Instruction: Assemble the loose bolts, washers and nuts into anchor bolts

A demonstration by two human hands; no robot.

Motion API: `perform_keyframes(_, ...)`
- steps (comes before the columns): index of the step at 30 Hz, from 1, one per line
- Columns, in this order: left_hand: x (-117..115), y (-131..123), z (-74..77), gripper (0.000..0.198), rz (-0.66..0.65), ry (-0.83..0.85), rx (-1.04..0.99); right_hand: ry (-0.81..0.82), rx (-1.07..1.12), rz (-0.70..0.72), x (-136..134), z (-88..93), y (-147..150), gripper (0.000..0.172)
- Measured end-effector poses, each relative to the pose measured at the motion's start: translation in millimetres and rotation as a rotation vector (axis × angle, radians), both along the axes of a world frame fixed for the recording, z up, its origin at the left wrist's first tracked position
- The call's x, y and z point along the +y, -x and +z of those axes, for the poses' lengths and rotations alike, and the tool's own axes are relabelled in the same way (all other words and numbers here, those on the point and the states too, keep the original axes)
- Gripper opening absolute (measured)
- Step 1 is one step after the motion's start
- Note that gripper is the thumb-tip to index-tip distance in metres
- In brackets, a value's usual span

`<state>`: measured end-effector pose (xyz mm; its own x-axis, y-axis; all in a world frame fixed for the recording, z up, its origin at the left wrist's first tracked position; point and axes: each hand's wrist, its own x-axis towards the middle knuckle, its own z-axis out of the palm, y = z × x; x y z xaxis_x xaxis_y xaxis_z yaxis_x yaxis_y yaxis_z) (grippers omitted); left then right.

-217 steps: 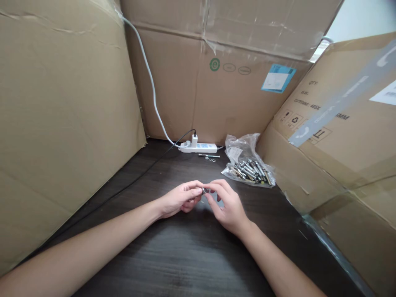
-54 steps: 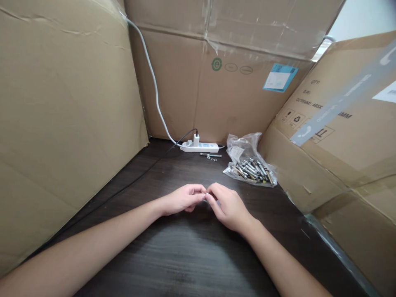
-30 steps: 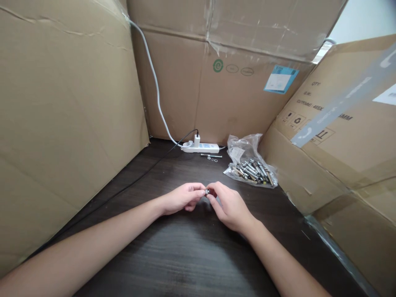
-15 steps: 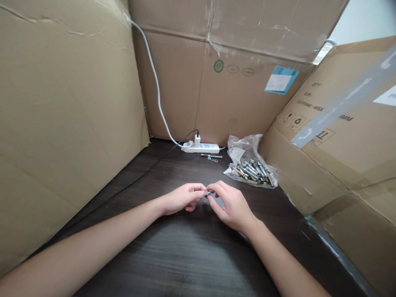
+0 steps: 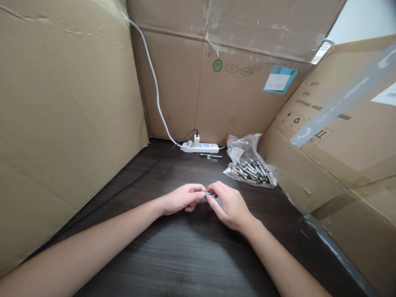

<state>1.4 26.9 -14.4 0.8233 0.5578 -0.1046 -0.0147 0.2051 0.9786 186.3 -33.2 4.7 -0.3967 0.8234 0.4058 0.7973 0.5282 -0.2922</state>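
On my far left stands a big brown box (image 5: 68,107), and a black cord (image 5: 136,180) runs over the dark surface (image 5: 161,255). Then comes my left hand (image 5: 184,199). Its thumb and first finger are pressed together on one side of a small metal piece (image 5: 208,193). My fingers hide most of the piece, so I can't tell its whole shape. I think it is light, hard and stiff. It should not bend or break, but its shiny sides may slip, so fingertips on both sides look like the best hold. It sits right between my two hands, touching the tips of both. Farther back, near the white power strip (image 5: 201,148), lie a loose bolt (image 5: 210,156) and some little rings (image 5: 208,158). My right hand (image 5: 229,204) is next. Its thumb and first finger curve round and pinch the other side of the piece. Beyond it, well apart, lies a clear bag (image 5: 243,142) of metal bolts (image 5: 257,170). Last comes another brown box (image 5: 312,173).
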Motion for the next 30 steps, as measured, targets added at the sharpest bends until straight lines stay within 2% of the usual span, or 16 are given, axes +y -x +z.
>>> perform_keyframes(5,-0.3,-0.3,0.0,0.033,-0.002,-0.014,0.006,0.017,0.024,0.016,-1.0,-0.1,0.8,0.007)
perform_keyframes(12,0.4,0.2,-2.5,0.035,-0.007,-0.089,0.074,0.103,0.037,0.024,2.7,-4.9,-2.0,0.029)
perform_keyframes(19,0.3,0.5,-2.3,0.035,-0.019,-0.099,0.057,0.088,0.080,0.041,0.0,0.0,-1.9,0.009)
perform_keyframes(27,0.6,0.9,-1.9,0.038,-0.027,-0.134,0.102,0.100,0.022,0.021,2.8,-4.8,-1.6,0.029)
perform_keyframes(30,0.2,0.4,-0.6,0.038,-0.014,-0.094,0.073,0.084,0.044,0.011,1.5,-2.3,-1.0,0.023)
